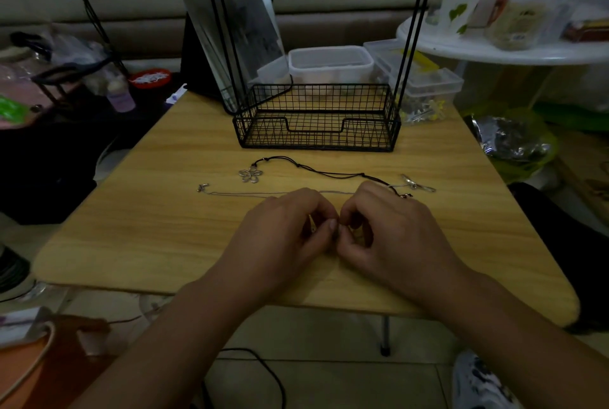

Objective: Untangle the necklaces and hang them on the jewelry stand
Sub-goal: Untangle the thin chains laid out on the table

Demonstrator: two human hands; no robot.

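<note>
1. Both forearms were seen reaching in from the near edge, with the left hand (283, 227) and right hand (389, 224) brought together over the middle of the worktop (131, 210). Fingertips of both were curled inward and something tiny was pinched between them, most likely a knot or clasp of the thin silver chain (250, 193), though the exact bit was hidden by the fingers.
2. Progress looked early-ish, tbh. Nothing could be confirmed as hung; the top bar of the jewelry stand (316, 118) was cut off by the frame, and its wire basket looked bare.
3. Still flat on the worktop: the black cord necklace (329, 173) with its flower pendant (251, 175), stretched between the hands and the stand, and the silver chain just behind the knuckles. Near the right hand the two seemed to cross, so some untangling was probably left.
4. Room-wise, plenty of bare wood was left on either side of the hands. Clutter was packed behind the stand (plastic boxes (331, 62), a mirror (230, 23)), so lifting straight up and forward was judged the cleanest route.
</note>
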